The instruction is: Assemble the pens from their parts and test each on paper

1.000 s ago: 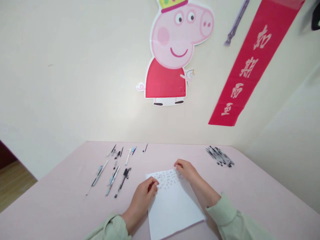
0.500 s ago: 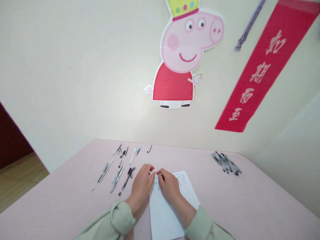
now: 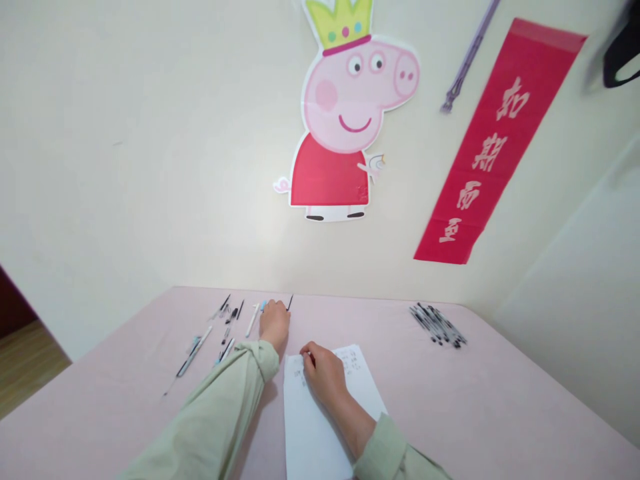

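Paper: a white sheet [image 3: 315, 427] at the lower centre of the frame, flat on the worktop [image 3: 465, 420], with rows of handwriting along its far end.
Right hand: the right hand [image 3: 324, 375] rests over the written part, fingers curled and fingertips drawn close to the thumb; from here I cannot tell whether anything small is pinched there.
Left hand: the left hand [image 3: 275, 323] lies beyond the sheet, left of centre, back uppermost; its fingertips are hidden, so neither their opening nor any hold can be told. A dark thin rod [image 3: 290, 302] shows just beside its fingers, and a small blue piece [image 3: 263, 306] on the other side.
Pen parts: a white barrel [image 3: 253, 320] near the left hand; farther left, black pieces [image 3: 231, 315] and a white-and-grey pen [image 3: 195, 351] lying aslant.
Sleeves: pale green; the left sleeve [image 3: 210, 407] partly covers another pen [image 3: 227, 350].
Pen pile: dark-tipped pens [image 3: 437, 325] lying together, right of centre.
Wall: a pig cutout [image 3: 330, 180], upper centre; a red banner [image 3: 493, 157] with white characters, upper right.
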Action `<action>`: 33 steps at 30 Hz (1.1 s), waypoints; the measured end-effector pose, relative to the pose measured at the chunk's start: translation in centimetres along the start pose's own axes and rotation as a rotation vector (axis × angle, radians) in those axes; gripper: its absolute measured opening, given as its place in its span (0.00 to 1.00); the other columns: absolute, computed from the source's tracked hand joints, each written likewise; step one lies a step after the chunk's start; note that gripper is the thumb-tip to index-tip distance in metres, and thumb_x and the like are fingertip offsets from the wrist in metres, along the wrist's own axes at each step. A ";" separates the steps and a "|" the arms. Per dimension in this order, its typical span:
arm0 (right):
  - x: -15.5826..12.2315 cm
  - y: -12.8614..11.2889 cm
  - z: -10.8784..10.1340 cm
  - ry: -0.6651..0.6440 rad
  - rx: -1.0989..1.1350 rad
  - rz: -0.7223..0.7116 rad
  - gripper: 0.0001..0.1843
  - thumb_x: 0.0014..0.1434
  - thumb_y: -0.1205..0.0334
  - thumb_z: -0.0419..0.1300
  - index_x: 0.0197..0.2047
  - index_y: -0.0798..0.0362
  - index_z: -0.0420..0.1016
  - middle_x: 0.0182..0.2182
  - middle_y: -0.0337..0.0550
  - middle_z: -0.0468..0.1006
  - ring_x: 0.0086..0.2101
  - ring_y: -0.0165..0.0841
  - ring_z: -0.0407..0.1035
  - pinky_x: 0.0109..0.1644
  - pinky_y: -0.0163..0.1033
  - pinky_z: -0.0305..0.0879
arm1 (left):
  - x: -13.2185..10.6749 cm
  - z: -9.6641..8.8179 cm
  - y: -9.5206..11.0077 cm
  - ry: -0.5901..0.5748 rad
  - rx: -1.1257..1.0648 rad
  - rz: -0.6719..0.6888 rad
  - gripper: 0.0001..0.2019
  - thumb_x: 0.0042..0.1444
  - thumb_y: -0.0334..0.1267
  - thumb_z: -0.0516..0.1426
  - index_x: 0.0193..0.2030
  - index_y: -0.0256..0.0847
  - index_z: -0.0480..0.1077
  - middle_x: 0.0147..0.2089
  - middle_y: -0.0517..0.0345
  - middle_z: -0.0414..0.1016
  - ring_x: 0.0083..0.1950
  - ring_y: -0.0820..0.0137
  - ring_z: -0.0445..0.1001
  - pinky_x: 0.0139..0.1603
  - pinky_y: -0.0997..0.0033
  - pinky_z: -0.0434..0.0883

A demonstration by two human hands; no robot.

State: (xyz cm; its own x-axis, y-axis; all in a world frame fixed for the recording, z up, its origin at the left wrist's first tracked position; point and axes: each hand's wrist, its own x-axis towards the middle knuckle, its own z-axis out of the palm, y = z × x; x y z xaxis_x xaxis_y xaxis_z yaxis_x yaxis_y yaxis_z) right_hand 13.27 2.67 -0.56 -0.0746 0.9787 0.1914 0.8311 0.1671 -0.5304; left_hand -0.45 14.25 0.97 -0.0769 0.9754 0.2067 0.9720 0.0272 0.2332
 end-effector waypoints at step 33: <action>0.1 -0.2 -0.5 0.000 0.033 0.025 0.12 0.62 0.66 0.50 0.39 0.46 0.75 0.34 0.37 0.81 0.36 0.32 0.73 0.36 0.33 0.55 | -0.1 1.1 0.6 -0.069 0.079 0.254 0.10 0.66 0.33 0.46 0.50 0.37 0.64 0.46 0.44 0.71 0.47 0.60 0.75 0.42 0.64 0.69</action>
State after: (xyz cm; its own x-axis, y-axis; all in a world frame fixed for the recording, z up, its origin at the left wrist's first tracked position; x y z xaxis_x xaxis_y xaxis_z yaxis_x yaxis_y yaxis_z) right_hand 13.32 2.63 -0.02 -0.0538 0.9825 0.1782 0.8141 0.1465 -0.5619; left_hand 0.35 14.38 0.08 0.1842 0.9656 0.1837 0.9727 -0.2059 0.1069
